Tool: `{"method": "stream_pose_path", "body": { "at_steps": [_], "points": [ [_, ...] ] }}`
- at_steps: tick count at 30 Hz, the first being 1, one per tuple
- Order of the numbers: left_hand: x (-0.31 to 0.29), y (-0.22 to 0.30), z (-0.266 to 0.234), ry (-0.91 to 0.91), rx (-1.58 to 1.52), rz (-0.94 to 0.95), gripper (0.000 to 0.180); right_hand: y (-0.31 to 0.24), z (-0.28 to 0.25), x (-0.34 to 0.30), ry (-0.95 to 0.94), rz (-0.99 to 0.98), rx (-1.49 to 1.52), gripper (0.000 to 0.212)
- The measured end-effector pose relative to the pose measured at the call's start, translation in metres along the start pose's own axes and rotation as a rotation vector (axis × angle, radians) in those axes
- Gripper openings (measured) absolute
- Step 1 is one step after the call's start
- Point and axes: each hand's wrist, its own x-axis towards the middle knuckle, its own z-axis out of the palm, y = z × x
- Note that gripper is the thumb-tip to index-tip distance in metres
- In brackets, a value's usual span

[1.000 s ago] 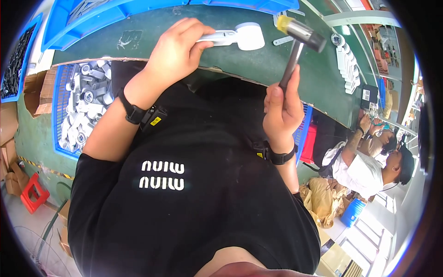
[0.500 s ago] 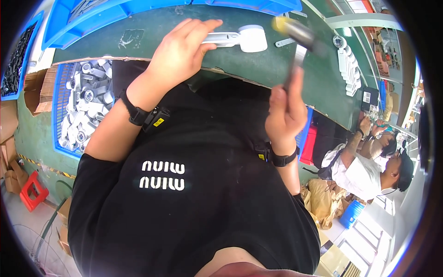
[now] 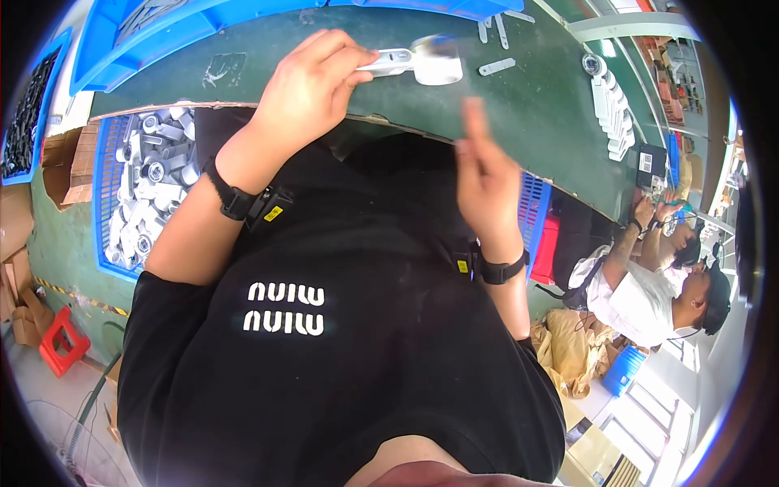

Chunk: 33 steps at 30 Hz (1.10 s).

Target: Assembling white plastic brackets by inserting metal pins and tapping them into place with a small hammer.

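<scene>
My left hand (image 3: 312, 89) is closed around the handle of a light grey part (image 3: 394, 62) with a wide, cup-like end, lying on the green bench. My right hand (image 3: 489, 183) grips a hammer (image 3: 445, 45), which is smeared by motion. Its blurred head is at the far side of the part's wide end; whether they touch I cannot make out. Just right of that end lies a small flat grey strip (image 3: 497, 66) with holes.
A blue bin (image 3: 195, 45) lies along the bench's far edge, near more flat strips (image 3: 501, 32). Similar grey parts (image 3: 613, 114) stand in a row at right. A blue basket (image 3: 105, 203) of parts sits at left. A co-worker (image 3: 633, 300) is at the right.
The hammer has swung down and left, from raised above the bench to the part's wide end. My left hand and the part have shifted slightly left.
</scene>
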Motion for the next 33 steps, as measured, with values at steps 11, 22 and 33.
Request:
{"method": "stream_pose_path", "body": {
  "at_steps": [11,22,33],
  "points": [
    [-0.003,0.000,0.002,0.008,0.026,-0.019,0.024,-0.015,-0.007,0.012,-0.170,0.238,-0.047,0.053],
    [-0.002,0.001,0.003,-0.001,0.038,-0.012,0.023,-0.010,0.001,-0.001,0.092,0.088,0.043,0.054],
    [-0.003,-0.003,0.000,-0.005,0.035,-0.026,0.026,-0.009,0.006,-0.011,0.322,0.129,0.168,0.056]
  ]
}}
